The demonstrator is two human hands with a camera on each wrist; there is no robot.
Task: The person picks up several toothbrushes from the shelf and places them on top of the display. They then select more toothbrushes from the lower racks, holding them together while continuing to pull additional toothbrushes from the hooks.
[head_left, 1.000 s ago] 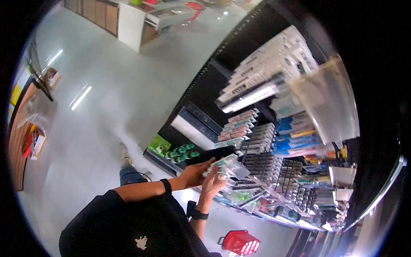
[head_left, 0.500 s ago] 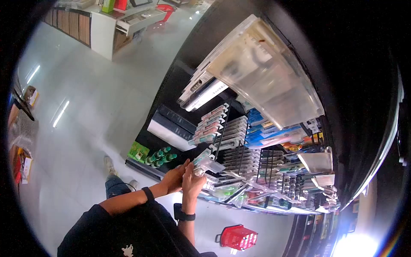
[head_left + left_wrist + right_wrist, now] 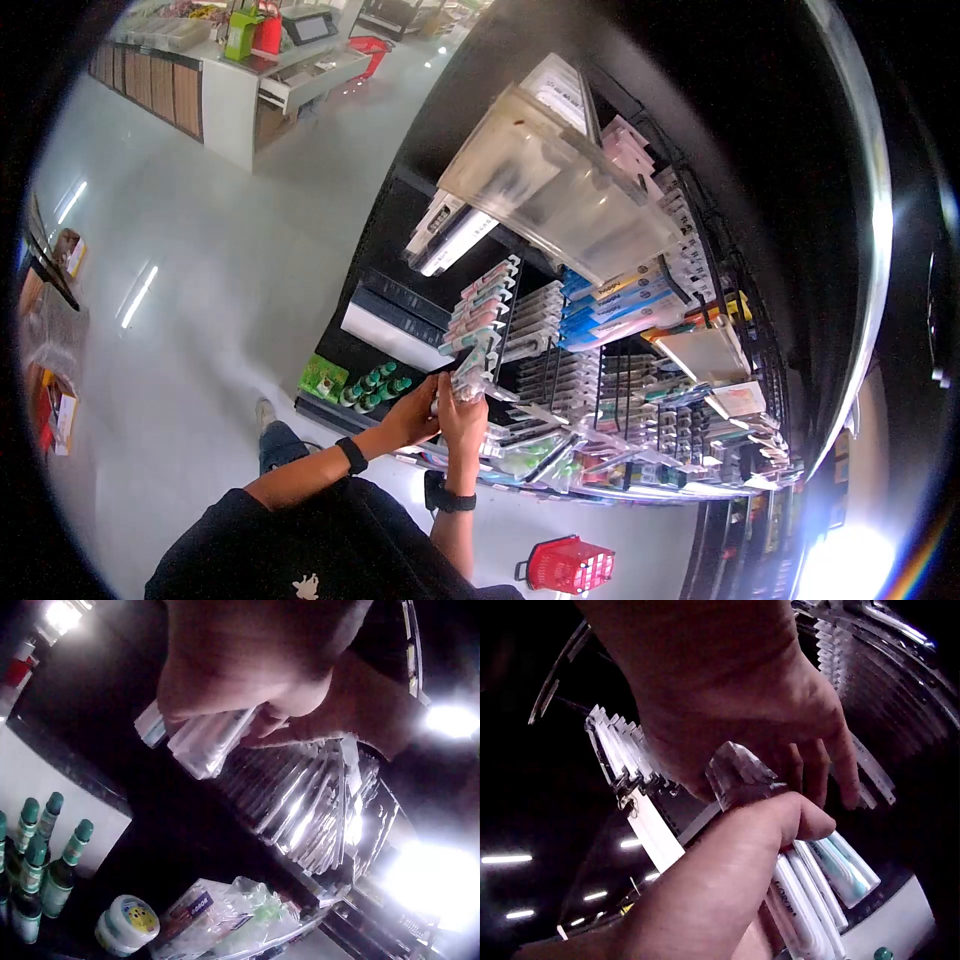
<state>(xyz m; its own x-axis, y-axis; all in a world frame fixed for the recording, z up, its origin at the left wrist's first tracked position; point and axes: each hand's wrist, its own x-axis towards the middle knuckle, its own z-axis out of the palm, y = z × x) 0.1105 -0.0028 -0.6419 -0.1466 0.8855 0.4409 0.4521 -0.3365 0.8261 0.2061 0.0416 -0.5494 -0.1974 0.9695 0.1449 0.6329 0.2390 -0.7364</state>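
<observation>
Close together in front of the shelf, my two hands hold a small bundle of slim clear plastic packs [image 3: 468,385]. The left hand [image 3: 410,412] grips the bundle from the left, and the right hand [image 3: 462,418] has its fingers curled round it beside the left. In the left wrist view, the ends of the clear packs [image 3: 214,742] stick out below the left hand [image 3: 247,664]. In the right wrist view, several packs [image 3: 810,900] extend past the left thumb, below the right hand [image 3: 742,697]. The palms hide part of the bundle.
Hanging packs [image 3: 480,305] on hooks and a clear plastic holder [image 3: 560,180] crowd the shelf. Green-capped bottles [image 3: 375,387] stand at its left end; a round tub [image 3: 127,924] is near them. A red basket [image 3: 570,565] sits on the floor.
The packs have turned from pointing rightward to standing more end-up between both hands. The head view has swung, so the shelf appears further left.
</observation>
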